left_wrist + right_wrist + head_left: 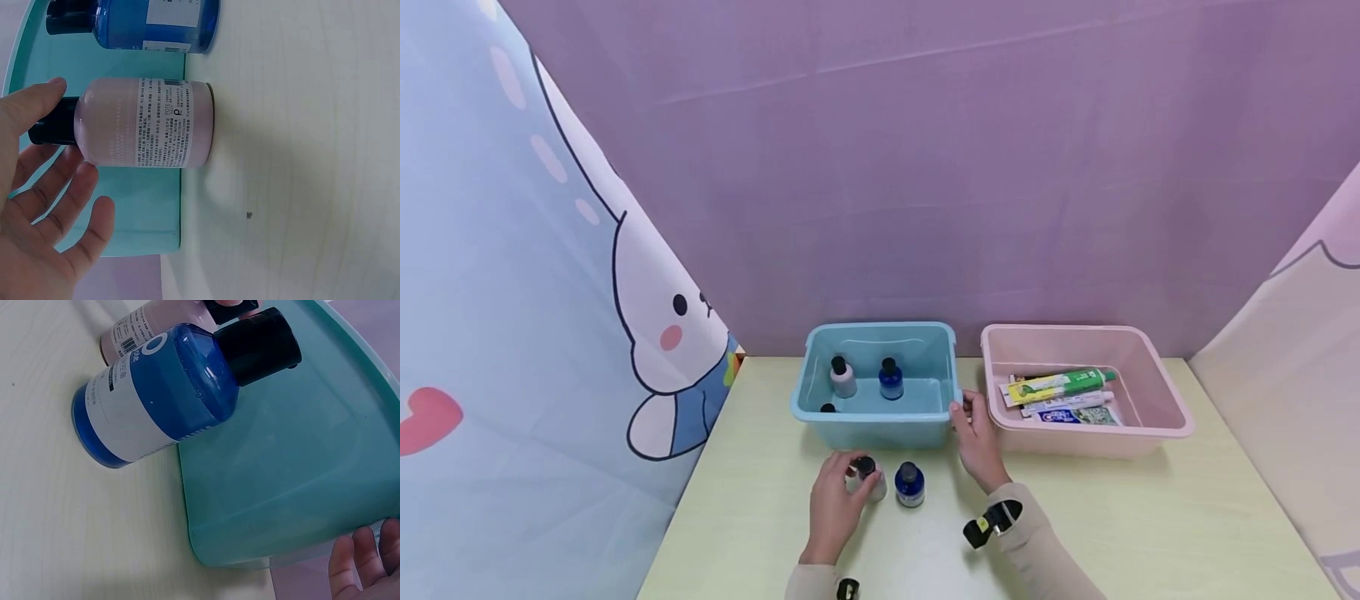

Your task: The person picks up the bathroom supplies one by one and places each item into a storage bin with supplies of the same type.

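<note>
My left hand (pixel 837 500) pinches the black cap (pixel 53 122) of a pink bottle (pixel 112 122) that stands upright on the table, thumb on one side and fingers on the other. Right beside it stands a blue bottle (pixel 910 486) with a black cap and a white label. Both are in front of a teal basin (pixel 880 429). At the basin's front right corner, my right hand (pixel 979 446) touches the rim with fairly straight fingers (pixel 367 556). Inside the basin are another pink bottle (pixel 843 381), another blue bottle (pixel 891 381) and a black cap (pixel 827 408), its bottle hidden by the front wall.
A pink basin (pixel 1090 442) stands to the right of the teal one, holding several toothpaste tubes (pixel 1060 387). Behind the table (pixel 737 500) hangs a purple cloth (pixel 925 167). A printed blue cloth (pixel 512 292) hangs at the left, a pale one (pixel 1292 375) at the right.
</note>
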